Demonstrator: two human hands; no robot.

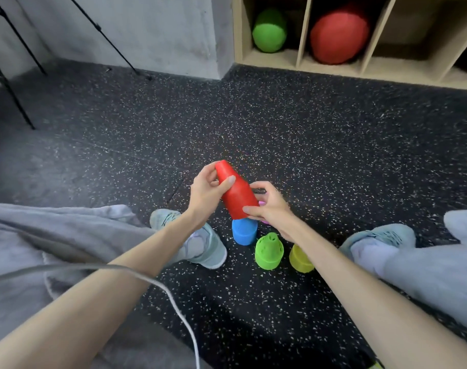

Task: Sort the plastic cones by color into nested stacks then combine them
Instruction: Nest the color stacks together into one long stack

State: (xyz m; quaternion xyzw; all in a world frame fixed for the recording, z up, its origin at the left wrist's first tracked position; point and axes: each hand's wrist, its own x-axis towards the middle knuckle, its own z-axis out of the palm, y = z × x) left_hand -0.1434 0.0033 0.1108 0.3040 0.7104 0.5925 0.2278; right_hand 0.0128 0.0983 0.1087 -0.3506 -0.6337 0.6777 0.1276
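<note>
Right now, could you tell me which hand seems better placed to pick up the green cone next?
Probably right: the right hand, gripping the red stack's base, is nearer the green cone.

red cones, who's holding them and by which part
Both hands hold the red cone stack, tilted above the floor: the left hand grips its narrow top end, the right hand pinches its wide bottom rim.

Both forearms extended forward, bare. Left hand (204, 191) fingers curled in a grip, thumb pressed flat. Right hand (269, 209) pinching, fingers curled.
</note>
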